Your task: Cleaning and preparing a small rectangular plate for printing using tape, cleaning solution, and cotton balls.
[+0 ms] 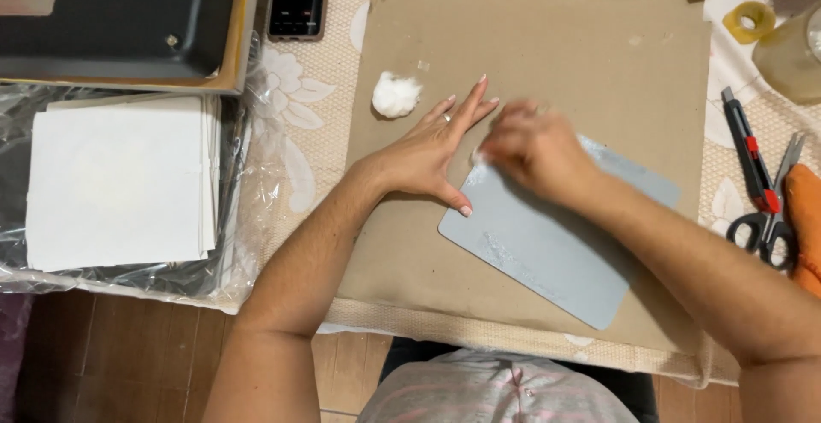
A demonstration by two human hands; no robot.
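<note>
Head view: left hand (432, 151) flat, fingers spread, pressing cardboard (547, 38) at plate's upper corner. Right hand (534, 145) blurred, fingers curled on small white wad, on grey plate (547, 248). Plate lies tilted on cardboard on desk. Cotton ball (396, 94) just beside left fingertips.

Home craft table: floral tablecloth (301, 98), scissors (774, 209), cardboard (547, 38).

View: a single head-worn camera; no second view shares the scene.
Position: above and just behind the hands, over the person's lap.
Facing: steeply down onto the counter (325, 124), far edge at the frame's top.
Nearness: close; forearms fill the lower frame.
Span: left hand (428, 151) and right hand (534, 147) sit near centre.
</note>
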